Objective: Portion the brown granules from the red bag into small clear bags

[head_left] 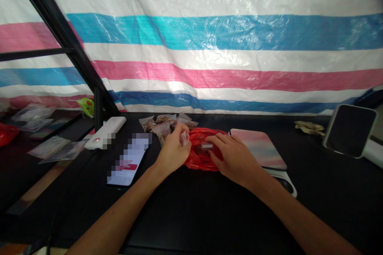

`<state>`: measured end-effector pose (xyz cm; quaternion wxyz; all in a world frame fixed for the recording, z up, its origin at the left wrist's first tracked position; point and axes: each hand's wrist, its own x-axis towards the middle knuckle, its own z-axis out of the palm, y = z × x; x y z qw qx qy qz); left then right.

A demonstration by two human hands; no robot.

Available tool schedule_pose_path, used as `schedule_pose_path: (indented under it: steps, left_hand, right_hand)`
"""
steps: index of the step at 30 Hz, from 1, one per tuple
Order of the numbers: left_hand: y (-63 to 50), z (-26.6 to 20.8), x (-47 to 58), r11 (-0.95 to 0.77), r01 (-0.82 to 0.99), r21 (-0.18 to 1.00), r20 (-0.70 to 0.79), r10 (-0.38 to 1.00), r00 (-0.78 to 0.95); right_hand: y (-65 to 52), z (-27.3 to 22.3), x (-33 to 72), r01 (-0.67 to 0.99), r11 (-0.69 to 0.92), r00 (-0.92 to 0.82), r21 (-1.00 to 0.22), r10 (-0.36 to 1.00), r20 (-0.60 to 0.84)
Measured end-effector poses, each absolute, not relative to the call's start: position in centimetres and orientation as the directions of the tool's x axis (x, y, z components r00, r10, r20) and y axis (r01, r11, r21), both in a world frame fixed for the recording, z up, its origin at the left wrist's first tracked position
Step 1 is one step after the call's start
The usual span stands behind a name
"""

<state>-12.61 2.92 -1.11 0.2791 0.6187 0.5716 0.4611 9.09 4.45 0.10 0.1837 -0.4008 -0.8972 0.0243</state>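
My left hand (174,148) is closed, its fingers pinching a small clear plastic bag (184,138). In my right hand (231,153), thumb and fingers grip a small clear cylindrical container (206,146), tilted on its side. That container is over an open red plastic bag (200,164), which lies on the black table between both hands. What the red bag holds is mostly hidden by shadow and by my right hand. Just beyond my left hand are several small zip bags (161,130) filled with brown bits.
A lit phone (127,163) and a white power bank (106,132) lie left. Right are a scale-like device (283,175) under a pinkish panel (260,147), crumpled paper (309,127) and an upright dark-screened device (350,131). Flat clear bags (49,146) lie far left, near a black frame (61,36).
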Motion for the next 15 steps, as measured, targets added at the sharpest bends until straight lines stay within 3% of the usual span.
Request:
schedule_pose_path:
  steps: [9,15]
  left_hand:
    - [3.98,-1.52,-12.4,-0.189,0.213,0.958,0.232,0.953,-0.196]
    - [3.98,-1.33,-12.5,-0.261,0.184,0.948,0.298,0.929,-0.219]
  right_hand:
    - [4.34,0.29,9.13,0.627,0.739,-0.672,-0.248,0.673,0.309]
    - [4.36,0.47,9.0,0.585,0.767,-0.698,-0.264,0.642,0.319]
